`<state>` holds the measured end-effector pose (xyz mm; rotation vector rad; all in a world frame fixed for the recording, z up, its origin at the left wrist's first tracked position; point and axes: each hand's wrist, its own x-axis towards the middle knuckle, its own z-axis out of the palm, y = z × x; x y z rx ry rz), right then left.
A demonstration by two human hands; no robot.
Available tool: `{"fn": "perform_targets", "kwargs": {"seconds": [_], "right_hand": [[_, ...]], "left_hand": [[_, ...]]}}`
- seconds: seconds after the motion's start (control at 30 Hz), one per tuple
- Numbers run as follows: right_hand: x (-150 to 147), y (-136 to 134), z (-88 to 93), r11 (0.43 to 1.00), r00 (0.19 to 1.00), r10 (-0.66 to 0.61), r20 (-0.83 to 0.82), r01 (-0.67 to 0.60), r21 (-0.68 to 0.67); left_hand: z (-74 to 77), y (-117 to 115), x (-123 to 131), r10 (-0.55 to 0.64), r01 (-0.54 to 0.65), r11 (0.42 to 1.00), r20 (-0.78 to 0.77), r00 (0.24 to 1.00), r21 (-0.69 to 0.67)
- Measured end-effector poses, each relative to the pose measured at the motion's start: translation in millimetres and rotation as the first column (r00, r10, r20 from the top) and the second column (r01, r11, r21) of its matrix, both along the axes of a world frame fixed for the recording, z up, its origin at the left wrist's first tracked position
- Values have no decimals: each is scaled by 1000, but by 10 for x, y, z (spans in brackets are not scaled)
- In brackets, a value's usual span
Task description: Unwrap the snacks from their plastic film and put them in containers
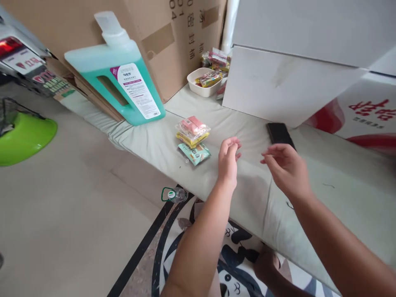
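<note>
Pkts (193,126) are stacked nr cushion (334,206) front edge; more left in bowl (201,90). Nothing's gripped by loose L hand (228,159) or R hand (287,169).

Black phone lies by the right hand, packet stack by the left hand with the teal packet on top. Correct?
Not quite: the teal packet is at the bottom of the packet stack; the pink packet is on top, as the head view shows. The rest holds: black phone by the right hand, stack by the left hand.
</note>
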<state>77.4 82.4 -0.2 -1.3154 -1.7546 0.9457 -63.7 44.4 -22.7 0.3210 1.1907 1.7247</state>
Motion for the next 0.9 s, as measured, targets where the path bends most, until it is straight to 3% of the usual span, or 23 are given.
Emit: {"fn": "perform_targets", "kwargs": {"seconds": [0.1,0.2,0.3,0.47,0.57,0.7,0.9], "right_hand": [[-664,404,-16,962,964,245,99,-254,96],[-1275,878,-130,896,912,372,173,-402,191],[-1827,1366,-248,843,867,387,315,-471,260],[-2539,1972,-336,808,775,275,568,-507,300],[-2824,2183,-370,793,732,264,628,-536,290],[-3070,2349,-437,830,688,207,696,-500,247],[-3141,2312,-524,819,679,124,723,-481,312]], "left_hand": [[-11,3,-189,66,-70,997,118,991,28],[-78,40,-334,96,-98,995,207,973,-1],[-135,121,-433,90,-82,996,307,947,-38],[-169,214,-476,-15,17,1000,391,920,-3],[-193,246,-499,-37,31,999,434,900,19],[-212,276,-579,-39,47,999,503,864,-3],[-181,260,-683,-30,55,998,550,835,-30]]}}
